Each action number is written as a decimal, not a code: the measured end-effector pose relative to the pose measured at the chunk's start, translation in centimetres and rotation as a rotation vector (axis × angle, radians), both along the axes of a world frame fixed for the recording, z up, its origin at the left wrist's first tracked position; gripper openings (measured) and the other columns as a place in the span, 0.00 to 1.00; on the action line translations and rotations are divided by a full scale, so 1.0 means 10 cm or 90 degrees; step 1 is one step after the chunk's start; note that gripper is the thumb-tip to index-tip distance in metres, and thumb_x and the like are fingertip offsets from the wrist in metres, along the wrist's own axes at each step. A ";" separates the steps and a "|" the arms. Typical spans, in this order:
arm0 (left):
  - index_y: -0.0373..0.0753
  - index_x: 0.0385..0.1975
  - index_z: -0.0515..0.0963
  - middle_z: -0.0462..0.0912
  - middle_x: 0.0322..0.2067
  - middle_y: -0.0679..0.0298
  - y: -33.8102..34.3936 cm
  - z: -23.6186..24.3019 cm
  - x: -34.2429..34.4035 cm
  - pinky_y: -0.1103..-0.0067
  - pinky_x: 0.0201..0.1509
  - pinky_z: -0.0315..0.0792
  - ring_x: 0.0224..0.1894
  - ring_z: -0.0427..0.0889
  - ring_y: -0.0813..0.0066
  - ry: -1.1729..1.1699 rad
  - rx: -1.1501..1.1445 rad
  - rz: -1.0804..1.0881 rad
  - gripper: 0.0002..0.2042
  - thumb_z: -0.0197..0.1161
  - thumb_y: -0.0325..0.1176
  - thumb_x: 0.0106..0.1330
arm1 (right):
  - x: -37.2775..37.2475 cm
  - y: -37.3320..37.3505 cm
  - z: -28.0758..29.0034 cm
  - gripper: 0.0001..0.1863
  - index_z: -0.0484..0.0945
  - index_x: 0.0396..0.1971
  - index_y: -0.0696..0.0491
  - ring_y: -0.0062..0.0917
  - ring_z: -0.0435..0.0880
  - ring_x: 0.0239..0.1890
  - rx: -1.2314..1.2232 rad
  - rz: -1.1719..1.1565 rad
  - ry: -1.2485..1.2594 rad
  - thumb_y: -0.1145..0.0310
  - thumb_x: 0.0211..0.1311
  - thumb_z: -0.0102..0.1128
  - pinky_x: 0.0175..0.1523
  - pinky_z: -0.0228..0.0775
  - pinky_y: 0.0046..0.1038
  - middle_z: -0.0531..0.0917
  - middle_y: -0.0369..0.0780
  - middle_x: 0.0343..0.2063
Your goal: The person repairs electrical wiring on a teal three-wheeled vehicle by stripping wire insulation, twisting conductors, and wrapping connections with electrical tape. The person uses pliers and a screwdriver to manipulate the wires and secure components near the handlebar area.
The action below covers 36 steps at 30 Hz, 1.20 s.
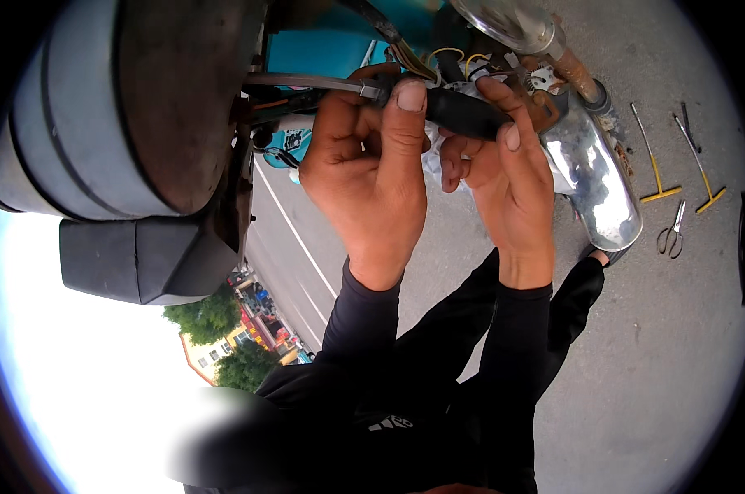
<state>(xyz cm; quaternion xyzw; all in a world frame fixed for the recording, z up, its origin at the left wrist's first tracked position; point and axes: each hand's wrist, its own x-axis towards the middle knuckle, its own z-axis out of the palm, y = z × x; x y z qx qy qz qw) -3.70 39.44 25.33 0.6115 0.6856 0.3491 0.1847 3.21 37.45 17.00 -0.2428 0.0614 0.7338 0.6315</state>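
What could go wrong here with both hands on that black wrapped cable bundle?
1. The left hand and right hand pinch the black wrapped cable bundle close to loose yellow wires; a tug might strain them.
2. The shiny chrome exhaust pipe sits right beside the right hand; knuckles could knock it.
3. The small metal scissors lie away on the ground.

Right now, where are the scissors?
In the head view the scissors lie on the pavement at the right, just right of the shiny exhaust pipe and below the two yellow-handled tools.
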 end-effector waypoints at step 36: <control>0.32 0.47 0.82 0.79 0.16 0.71 0.00 -0.01 -0.06 0.91 0.29 0.63 0.22 0.73 0.93 -0.098 0.031 0.038 0.14 0.71 0.33 0.66 | -0.16 -0.05 0.07 0.26 0.69 0.50 0.59 0.22 0.79 0.20 0.007 -0.048 0.044 0.53 0.68 0.65 0.25 0.69 0.23 0.78 0.39 0.23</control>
